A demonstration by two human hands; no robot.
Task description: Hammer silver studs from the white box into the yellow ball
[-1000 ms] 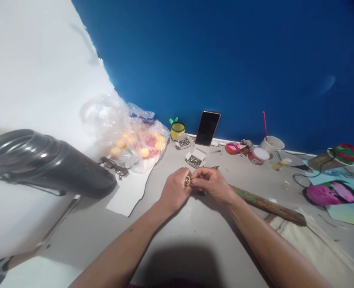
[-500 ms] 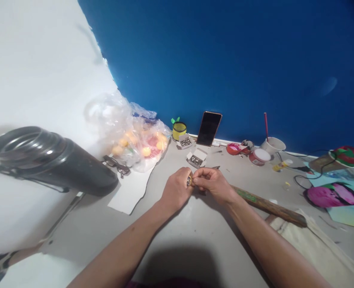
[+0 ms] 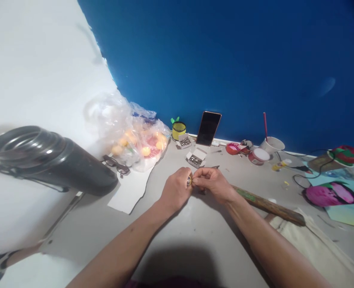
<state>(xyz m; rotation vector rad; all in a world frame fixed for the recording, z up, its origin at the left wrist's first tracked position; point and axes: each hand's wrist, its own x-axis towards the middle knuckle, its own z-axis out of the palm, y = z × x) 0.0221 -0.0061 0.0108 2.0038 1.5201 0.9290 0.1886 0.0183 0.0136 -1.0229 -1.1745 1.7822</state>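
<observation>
Both my hands meet at the middle of the grey surface [image 3: 177, 232]. My left hand [image 3: 175, 189] is closed round a small yellow and silver object [image 3: 189, 181] that shows between the two hands. My right hand [image 3: 213, 183] pinches at the same small object from the right, fingers pressed together. What the object is I cannot make out. Just beyond the hands lie two small open boxes of metal bits [image 3: 195, 159].
A wooden stick [image 3: 267, 206] lies under my right forearm. A dark phone [image 3: 208, 128] leans on the blue wall, beside a yellow cup [image 3: 178, 130]. A plastic bag [image 3: 132, 136], glasses [image 3: 116, 165] and a black cylinder [image 3: 51, 160] are at left. Paint pots [image 3: 257, 155] and cloth [image 3: 317, 244] lie right.
Hardly anything differs: both hands stay joined on the small object, and the view has shifted slightly.
</observation>
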